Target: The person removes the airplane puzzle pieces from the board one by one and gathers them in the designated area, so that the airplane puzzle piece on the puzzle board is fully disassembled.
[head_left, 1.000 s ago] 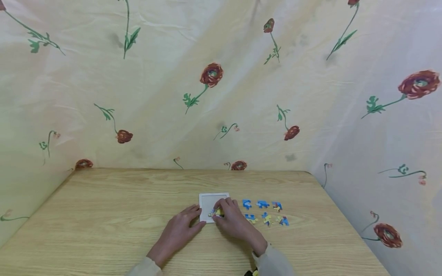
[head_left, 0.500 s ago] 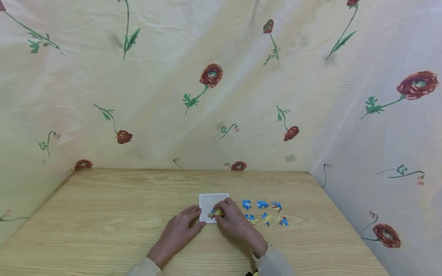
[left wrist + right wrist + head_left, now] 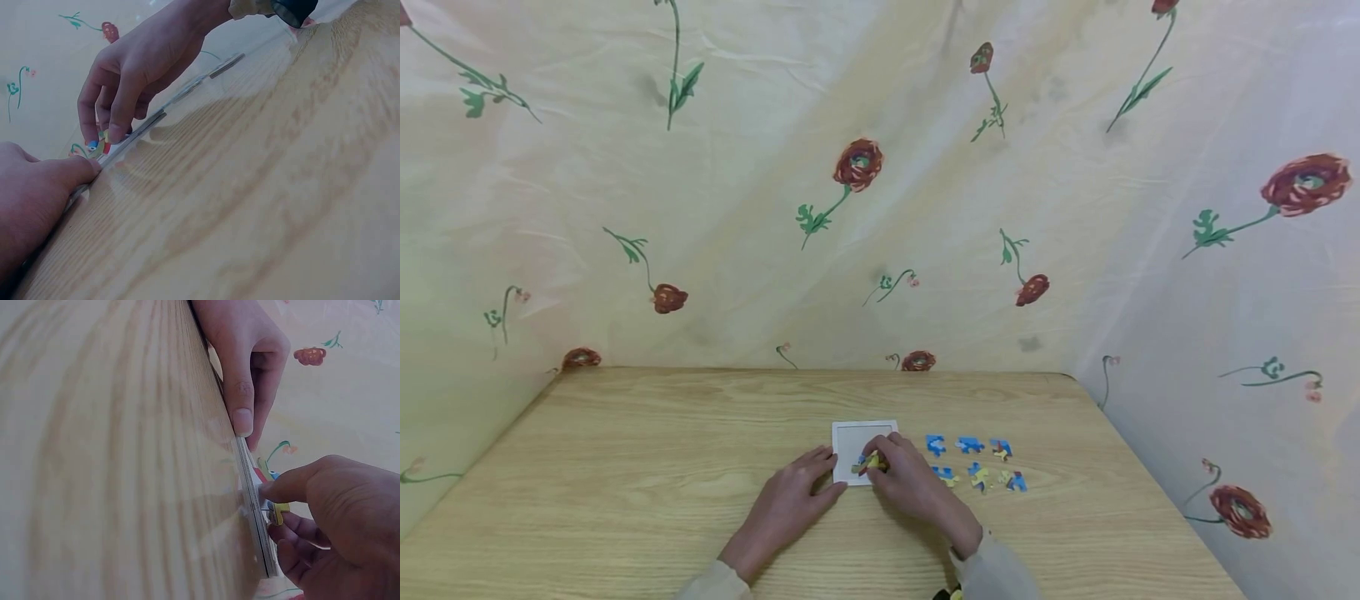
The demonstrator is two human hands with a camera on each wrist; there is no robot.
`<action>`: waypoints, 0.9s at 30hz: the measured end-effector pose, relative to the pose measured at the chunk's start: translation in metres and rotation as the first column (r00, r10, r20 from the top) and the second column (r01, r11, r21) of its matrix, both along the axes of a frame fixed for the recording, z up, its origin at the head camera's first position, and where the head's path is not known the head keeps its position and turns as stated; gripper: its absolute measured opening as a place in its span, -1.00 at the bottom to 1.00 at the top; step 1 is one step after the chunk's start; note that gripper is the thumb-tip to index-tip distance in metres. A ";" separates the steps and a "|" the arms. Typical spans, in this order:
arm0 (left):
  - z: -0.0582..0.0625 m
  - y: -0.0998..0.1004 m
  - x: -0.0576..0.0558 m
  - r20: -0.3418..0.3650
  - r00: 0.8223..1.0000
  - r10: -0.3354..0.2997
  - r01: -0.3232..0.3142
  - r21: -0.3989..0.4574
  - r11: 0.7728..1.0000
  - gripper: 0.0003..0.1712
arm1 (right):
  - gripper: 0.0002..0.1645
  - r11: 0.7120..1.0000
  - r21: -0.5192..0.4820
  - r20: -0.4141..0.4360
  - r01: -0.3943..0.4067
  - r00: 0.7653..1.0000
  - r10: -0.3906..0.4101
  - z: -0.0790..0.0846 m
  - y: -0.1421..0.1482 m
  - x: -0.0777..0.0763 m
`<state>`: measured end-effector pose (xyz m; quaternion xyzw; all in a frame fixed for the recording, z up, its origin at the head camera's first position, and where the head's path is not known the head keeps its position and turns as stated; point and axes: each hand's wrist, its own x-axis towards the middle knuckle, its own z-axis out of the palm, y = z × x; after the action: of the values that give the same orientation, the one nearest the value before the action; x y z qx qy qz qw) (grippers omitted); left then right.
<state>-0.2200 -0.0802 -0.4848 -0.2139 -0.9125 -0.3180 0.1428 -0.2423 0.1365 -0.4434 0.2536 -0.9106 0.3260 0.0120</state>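
Note:
A white square puzzle tray (image 3: 866,423) lies on the table in the head view. My left hand (image 3: 796,493) rests at its left side, fingers fairly straight along the edge and thumb at the near left corner. Over the tray's near right part, my right hand (image 3: 906,481) pinches a yellow jigsaw piece (image 3: 874,461) between thumb and fingers. Red and blue bits show beside it. In the right wrist view the pinched piece (image 3: 279,514) stands tilted at the tray edge (image 3: 253,500), partly hidden by the right fingers.
Several loose jigsaw pieces (image 3: 977,477), blue and yellow with some red, lie in two rows right of the tray. A small black and yellow item (image 3: 951,594) shows beside the right sleeve. Flowered cloth (image 3: 737,208) hangs behind the wooden table (image 3: 662,450).
The right fingers have shifted slightly over the tray, and the piece under them has tilted up, showing more yellow and red. The left hand and the loose pieces stay put.

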 end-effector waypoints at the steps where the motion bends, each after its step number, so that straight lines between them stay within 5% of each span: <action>1: 0.000 0.000 0.000 0.000 1.000 0.000 0.000 0.000 1.000 -0.50 | -0.80 1.000 0.004 -0.001 0.000 1.000 0.000 0.000 0.000 -0.001; 13: -0.001 0.000 -0.001 -0.001 1.000 -0.002 0.002 -0.003 1.000 -0.48 | -0.78 0.999 0.009 -0.058 -0.038 0.998 0.038 -0.002 0.005 -0.004; 27: -0.001 0.001 0.000 -0.003 1.000 0.004 -0.004 0.005 1.000 -0.50 | -0.83 0.977 -0.205 0.040 -0.052 0.997 0.061 0.004 0.028 -0.002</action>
<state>-0.2199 -0.0796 -0.4860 -0.2121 -0.9119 -0.3198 0.1453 -0.2440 0.1646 -0.4398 0.2692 -0.8649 0.4235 0.0076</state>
